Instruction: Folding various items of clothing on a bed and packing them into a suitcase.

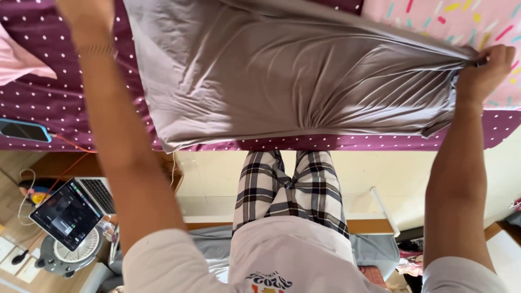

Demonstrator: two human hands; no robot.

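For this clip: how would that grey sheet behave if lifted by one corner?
The grey sheet is probably floppy: it bunches into fine folds where the right hand pinches it. It looks thin and light for its spread. It would likely drape and slide off the dotted purple bedcover rather than hold shape.

bed: I see a bed (65, 103) across the top of the view, covered in a purple sheet with white dots.
grey cloth: a grey cloth (282, 76) lies spread over the bed's middle, wrinkled toward its right end, lower edge near the bed edge.
pink cover: a pink cover (467, 21) with coloured sprinkle marks lies at top right, partly under the grey cloth.
pink pillow: I make out a pale pink pillow (19, 57) at far left.
phone: a phone (24, 130) with a blue rim lies flat near the left edge, an orange cable (68, 142) touching it.
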